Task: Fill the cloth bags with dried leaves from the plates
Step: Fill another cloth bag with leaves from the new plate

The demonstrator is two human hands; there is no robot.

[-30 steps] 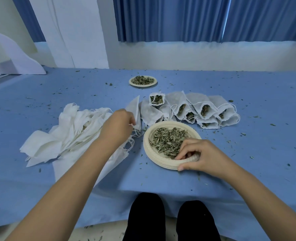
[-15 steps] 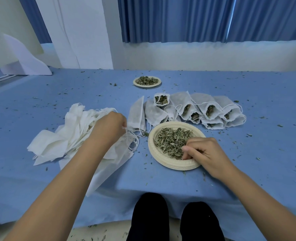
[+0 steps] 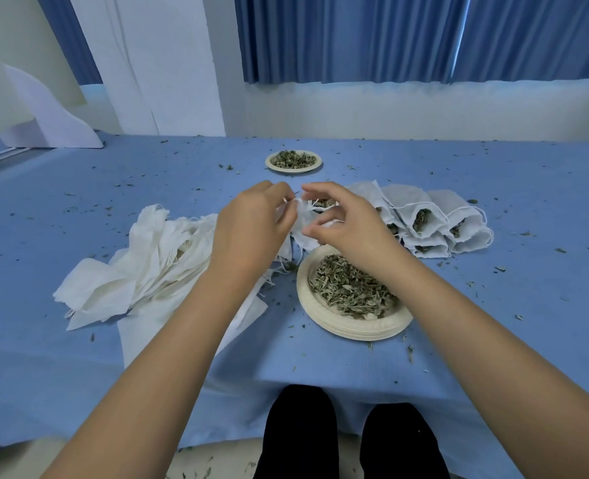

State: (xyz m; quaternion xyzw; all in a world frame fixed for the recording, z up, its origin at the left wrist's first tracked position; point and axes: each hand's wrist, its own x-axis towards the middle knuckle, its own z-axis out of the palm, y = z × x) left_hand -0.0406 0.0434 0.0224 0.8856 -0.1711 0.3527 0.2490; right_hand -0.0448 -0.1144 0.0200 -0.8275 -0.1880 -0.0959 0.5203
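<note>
Left hand [image 3: 251, 233] and right hand [image 3: 350, 229], close together, pinch the cloth bag [image 3: 302, 224] at its mouth (mouth up, long axis hanging down). Plate [image 3: 351, 331] beneath right wrist; filled bags [image 3: 441, 216] beyond.

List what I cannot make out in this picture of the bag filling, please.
Head view only.
- cloth bag: its mouth is hidden by the left hand and right hand that hold it.
- filled bags: the right hand covers the row's left end, so no count.
- empty bags pile: layers overlap; the left forearm covers part.
- far plate: leaves too small to identify.
</note>
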